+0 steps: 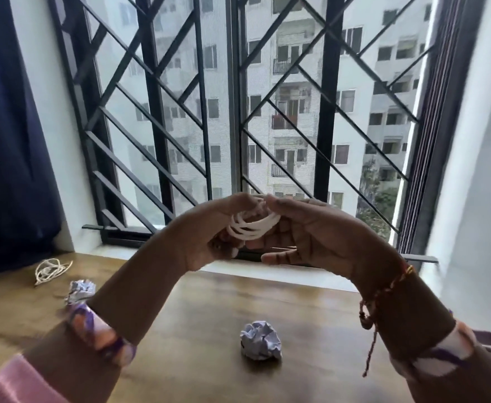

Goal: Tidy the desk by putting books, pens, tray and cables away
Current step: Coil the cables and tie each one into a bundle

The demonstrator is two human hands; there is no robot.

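Observation:
A white cable (251, 226) hangs in several loops between my two hands, raised above the wooden desk (186, 330) in front of the window. My left hand (209, 237) grips one side of the coil with curled fingers. My right hand (305, 231) holds the other side, thumb on top and fingers curved under the loops. A second, cream-coloured cable (51, 270) lies loosely tangled at the far left of the desk, apart from both hands.
Two crumpled paper balls lie on the desk: one in the middle (260, 340), one at the left (81, 290) near the tangled cable. A barred window (238, 112) rises behind the desk, a dark blue curtain (8, 141) at the left, a white wall at the right.

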